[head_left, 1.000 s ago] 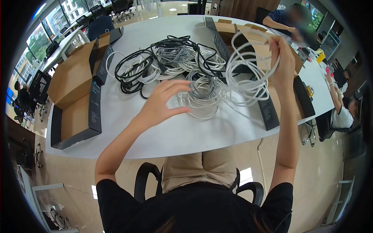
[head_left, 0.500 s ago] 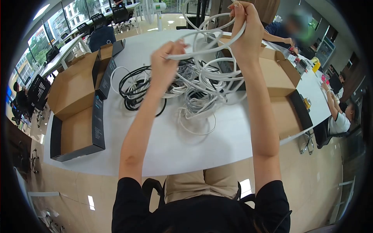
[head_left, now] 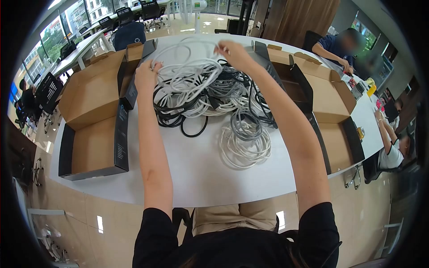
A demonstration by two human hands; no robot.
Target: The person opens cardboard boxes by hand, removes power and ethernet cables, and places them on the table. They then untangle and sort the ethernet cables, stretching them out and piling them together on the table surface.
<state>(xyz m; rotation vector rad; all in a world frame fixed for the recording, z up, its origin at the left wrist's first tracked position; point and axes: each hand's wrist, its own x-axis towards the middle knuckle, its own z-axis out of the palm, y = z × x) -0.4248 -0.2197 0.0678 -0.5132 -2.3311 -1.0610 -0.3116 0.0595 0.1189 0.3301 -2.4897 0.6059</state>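
A white cable [head_left: 208,78] lies in loose loops on top of a tangled heap on the table. At the heap's left side, my left hand [head_left: 146,77] is closed around part of these loops. My right hand [head_left: 234,54] pinches the same white cable at the far side of the heap, its fingertips partly blurred. Under and around the loops are black cables [head_left: 172,119] and grey cables [head_left: 228,87]. Nearer to me, a grey coil [head_left: 246,126] overlaps a thin white coil [head_left: 243,154], both apart from my hands.
An open cardboard box [head_left: 94,149] stands to the left on the white table [head_left: 205,178]. On the right are another open box [head_left: 337,145] and a dark-sided box [head_left: 292,82]. Beyond them, people [head_left: 337,49] sit at the far right, beside small items and a yellow object [head_left: 371,89].
Both hands have come down from above the heap, with the white cable lowered onto it. My left hand moved left and my right hand shifted left and down. The nearer coils now show more fully.
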